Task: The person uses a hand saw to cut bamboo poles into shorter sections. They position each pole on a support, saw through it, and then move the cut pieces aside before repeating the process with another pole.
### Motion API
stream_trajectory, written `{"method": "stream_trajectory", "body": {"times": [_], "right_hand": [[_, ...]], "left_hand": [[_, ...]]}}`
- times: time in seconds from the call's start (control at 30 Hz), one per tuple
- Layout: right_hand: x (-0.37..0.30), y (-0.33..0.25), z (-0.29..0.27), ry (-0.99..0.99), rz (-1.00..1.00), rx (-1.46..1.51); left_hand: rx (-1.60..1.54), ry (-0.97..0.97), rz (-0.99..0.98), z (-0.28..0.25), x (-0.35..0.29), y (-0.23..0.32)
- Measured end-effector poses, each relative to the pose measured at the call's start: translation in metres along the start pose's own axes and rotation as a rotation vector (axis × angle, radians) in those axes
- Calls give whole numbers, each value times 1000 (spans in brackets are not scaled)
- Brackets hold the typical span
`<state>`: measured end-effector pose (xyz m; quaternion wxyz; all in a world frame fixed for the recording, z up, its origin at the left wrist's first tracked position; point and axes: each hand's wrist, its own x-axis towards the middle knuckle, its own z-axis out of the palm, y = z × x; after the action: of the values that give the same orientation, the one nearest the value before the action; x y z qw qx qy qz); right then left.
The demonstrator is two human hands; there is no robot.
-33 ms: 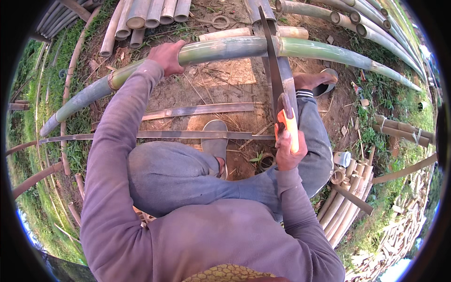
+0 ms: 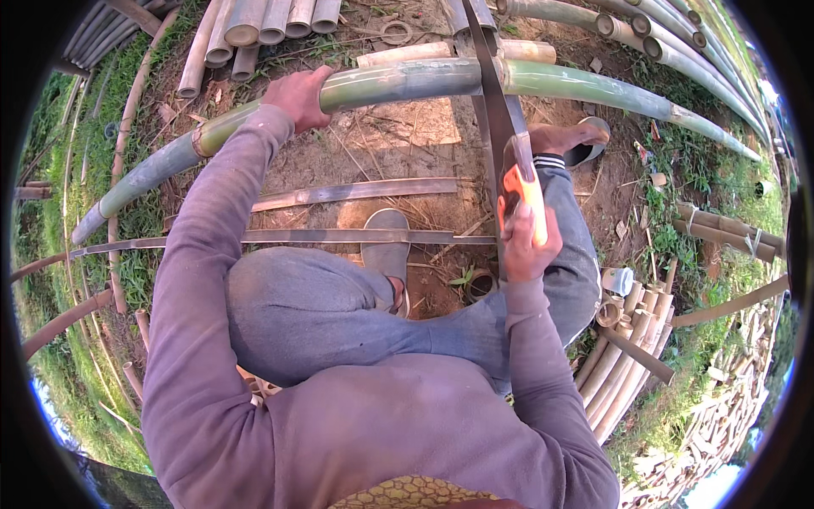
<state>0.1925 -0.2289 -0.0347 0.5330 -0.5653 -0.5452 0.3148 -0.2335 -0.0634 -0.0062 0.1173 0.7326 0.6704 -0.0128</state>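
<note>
Green bamboo pole (image 2: 407, 81) under left hand (image 2: 297, 95), saw (image 2: 500, 110) crossing.

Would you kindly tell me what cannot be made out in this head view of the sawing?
- Saw teeth and depth of cut in the green bamboo pole: too small.
- Orange handle: partly covered by the right hand.
- Left hand fingertips: hidden behind the pole.
- Pole's left end: blurred at the fisheye rim.
</note>
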Motion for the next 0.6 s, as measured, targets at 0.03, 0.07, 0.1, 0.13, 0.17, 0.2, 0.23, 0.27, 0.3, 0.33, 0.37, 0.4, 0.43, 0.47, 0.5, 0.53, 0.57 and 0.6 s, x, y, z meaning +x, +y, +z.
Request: {"method": "stream_trajectory", "body": {"times": [0.03, 0.07, 0.1, 0.13, 0.17, 0.2, 0.23, 0.27, 0.3, 0.33, 0.37, 0.4, 0.43, 0.47, 0.5, 0.53, 0.57, 0.6], "right_hand": [[33, -31, 14, -34, 102, 65], [53, -47, 26, -39, 70, -6], [56, -48, 37, -14, 61, 61], [46, -48, 39, -6, 80, 108], [41, -46, 39, 0, 87, 151], [9, -41, 16, -42, 58, -42], [-23, -28, -6, -59, 65, -55], [-43, -29, -17, -10, 67, 4], [-68, -32, -36, -13, 109, 38], [-77, -32, -43, 8, 124, 82], [-77, -24, -44, 1, 106, 77], [-77, -16, -43, -7, 88, 71], [-74, -17, -45, -10, 62, 59], [-69, -17, -44, -49, -105, -220], [-58, -12, -37, -87, -154, -259], [-58, -16, -34, -50, -83, -207], [-49, -18, -25, 1, -41, -136], [-47, -30, -26, 23, 117, 82]], "left_hand": [[4, 10, -13, 8, -10, 7], [28, 7, -6, 8, -11, 4], [57, -5, -10, -4, -1, -1], [68, -51, -24, -5, -2, 0], [73, -86, -37, -9, -2, 4], [45, -182, -68, -13, -9, 8], [47, -94, -41, -22, -4, 4], [42, -32, -15, -16, 0, 0], [33, -11, -4, -1, -11, -3], [32, 17, 17, 2, -8, -2], [34, 18, 12, 5, -7, -3], [36, 20, 6, 9, -5, -3], [32, 28, 5, 11, -3, 1], [48, 48, -1, 9, 4, -1], [64, 68, -6, 3, 15, -6], [77, 57, -13, 7, 10, -5], [75, 30, -18, 1, 10, -6], [73, 3, -23, -5, 10, -6]]}}
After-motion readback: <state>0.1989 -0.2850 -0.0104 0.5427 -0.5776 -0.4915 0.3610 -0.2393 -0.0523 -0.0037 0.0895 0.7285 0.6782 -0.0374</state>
